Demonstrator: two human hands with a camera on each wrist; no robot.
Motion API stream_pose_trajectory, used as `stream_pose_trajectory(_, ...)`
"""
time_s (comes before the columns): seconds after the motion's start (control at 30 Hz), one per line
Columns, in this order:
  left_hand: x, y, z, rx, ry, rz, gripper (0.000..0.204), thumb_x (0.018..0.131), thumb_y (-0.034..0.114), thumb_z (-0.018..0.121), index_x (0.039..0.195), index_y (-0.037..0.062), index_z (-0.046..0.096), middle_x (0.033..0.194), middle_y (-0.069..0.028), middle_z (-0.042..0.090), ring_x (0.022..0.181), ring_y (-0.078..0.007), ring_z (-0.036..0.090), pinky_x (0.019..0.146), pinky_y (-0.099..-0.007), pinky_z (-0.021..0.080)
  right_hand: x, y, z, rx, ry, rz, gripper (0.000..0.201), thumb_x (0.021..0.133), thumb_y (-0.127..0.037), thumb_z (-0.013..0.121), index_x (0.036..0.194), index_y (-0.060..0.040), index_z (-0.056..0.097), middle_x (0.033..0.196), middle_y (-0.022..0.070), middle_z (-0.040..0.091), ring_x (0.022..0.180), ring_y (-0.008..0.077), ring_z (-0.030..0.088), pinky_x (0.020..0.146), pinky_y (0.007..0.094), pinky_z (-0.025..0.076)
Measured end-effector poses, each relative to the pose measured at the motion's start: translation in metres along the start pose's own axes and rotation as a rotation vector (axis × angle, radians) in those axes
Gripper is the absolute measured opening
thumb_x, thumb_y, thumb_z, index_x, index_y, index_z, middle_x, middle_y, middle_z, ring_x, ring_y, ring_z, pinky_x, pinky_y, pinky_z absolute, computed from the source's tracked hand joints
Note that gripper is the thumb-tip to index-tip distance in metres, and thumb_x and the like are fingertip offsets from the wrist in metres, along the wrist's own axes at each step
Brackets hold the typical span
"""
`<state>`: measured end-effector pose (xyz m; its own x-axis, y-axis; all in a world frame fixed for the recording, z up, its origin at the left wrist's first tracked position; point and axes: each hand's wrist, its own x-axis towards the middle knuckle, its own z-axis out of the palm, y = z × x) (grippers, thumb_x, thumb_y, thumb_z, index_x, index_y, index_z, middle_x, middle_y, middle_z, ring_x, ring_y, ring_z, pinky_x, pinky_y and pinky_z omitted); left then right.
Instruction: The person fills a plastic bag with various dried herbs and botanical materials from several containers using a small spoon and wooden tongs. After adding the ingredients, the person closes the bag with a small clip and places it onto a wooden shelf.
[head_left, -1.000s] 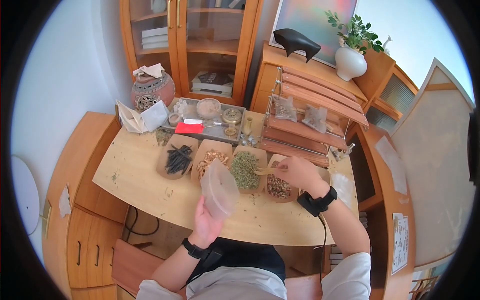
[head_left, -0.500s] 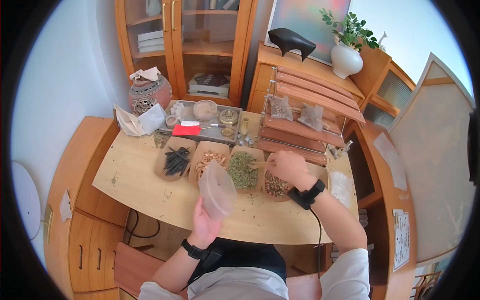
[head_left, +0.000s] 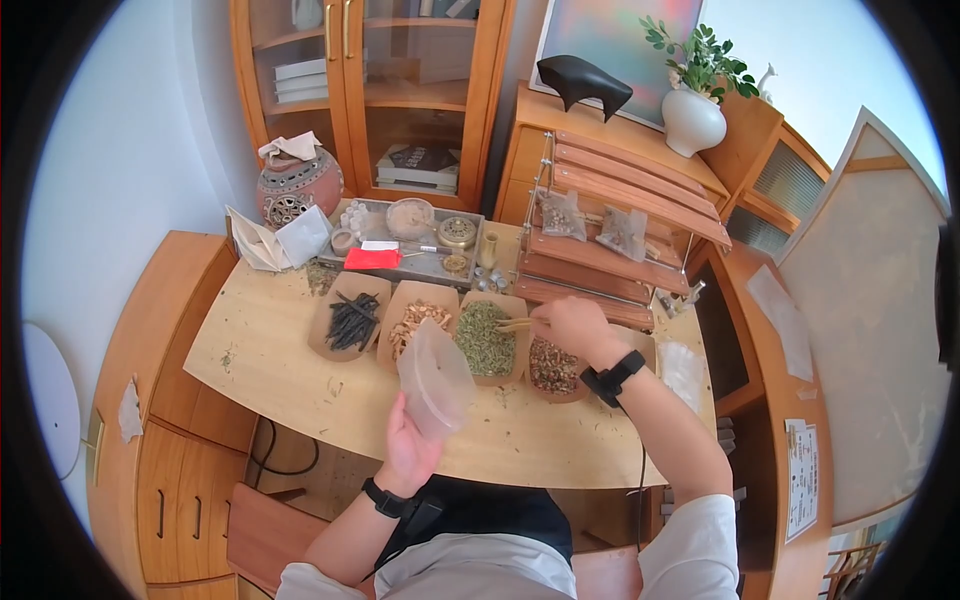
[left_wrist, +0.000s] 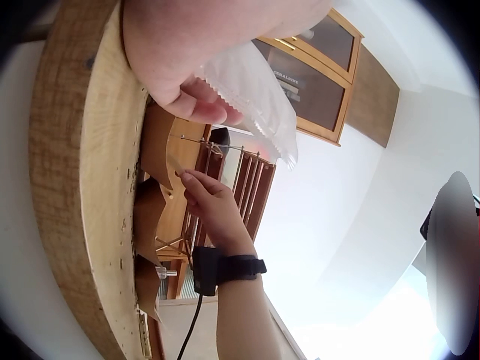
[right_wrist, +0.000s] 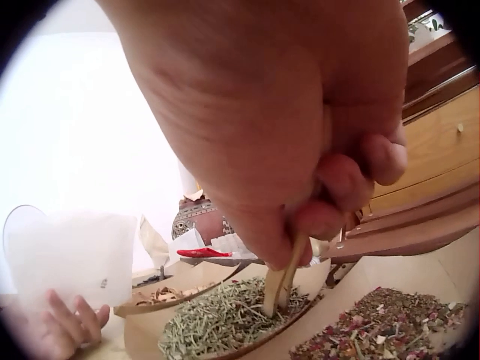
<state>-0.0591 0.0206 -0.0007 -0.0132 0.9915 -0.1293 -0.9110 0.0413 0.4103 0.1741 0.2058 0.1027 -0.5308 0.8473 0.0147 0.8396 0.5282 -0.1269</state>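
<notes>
My left hand (head_left: 413,450) holds up a translucent white pouch (head_left: 436,380) over the front of the table; in the left wrist view the pouch (left_wrist: 251,94) shows a serrated edge, and in the right wrist view a small dark fleck marks it. My right hand (head_left: 573,328) pinches wooden tongs (head_left: 515,325) between thumb and fingers. Their tips (right_wrist: 271,306) are down in the dried green herb (head_left: 484,342), which fills a brown paper tray. Right beside it, partly under my right hand, a tray holds a reddish mix of dried petals and bits (head_left: 553,368).
Further left stand a tray of orange-brown chips (head_left: 415,322) and one of dark sticks (head_left: 352,322). Behind them is a grey tray (head_left: 400,270) with small vessels and a red packet (head_left: 372,260). A slatted wooden rack (head_left: 600,290) with bagged goods stands at the back right.
My right hand has moved a little left and away, bringing the tongs further over the green herb. The left hand keeps the pouch almost in place.
</notes>
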Motion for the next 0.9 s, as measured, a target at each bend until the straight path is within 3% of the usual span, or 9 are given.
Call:
stream_pose_trajectory(0.27,-0.001,0.001,0.005,0.004,-0.011,-0.010,0.053,0.109,0.037,0.033,0.153,0.0089,0.035,0.154,-0.0073,0.044,0.142,-0.0246,0.040,0.120,-0.0427,0.029,-0.008,0.008,0.019,0.045,0.141,-0.119,0.021,0.093,-0.030,0.062,0.098,-0.0152,0.076,0.088,0.0098,0.073,0.085,0.0321,0.069,0.073,0.0449,0.054)
stream_pose_trajectory(0.57,0.000,0.000,0.004,0.037,0.008,0.006,0.055,0.109,0.038,0.034,0.155,0.0082,0.030,0.155,-0.0084,0.042,0.143,-0.0253,0.039,0.121,-0.0437,0.029,-0.019,0.009,0.016,0.415,0.068,0.032,0.025,0.095,-0.032,0.064,0.105,-0.0113,0.076,0.096,0.0128,0.073,0.087,0.0334,0.068,0.076,0.0409,0.054)
stream_pose_trajectory(0.9,0.002,-0.003,-0.003,0.115,0.003,0.005,0.058,0.109,0.040,0.034,0.156,0.0073,0.025,0.157,-0.0095,0.039,0.144,-0.0252,0.038,0.122,-0.0432,0.028,-0.044,0.001,-0.020,0.832,0.045,0.060,0.027,0.098,-0.022,0.066,0.109,0.0018,0.071,0.089,0.0071,0.073,0.081,0.0110,0.062,0.075,0.0274,0.051)
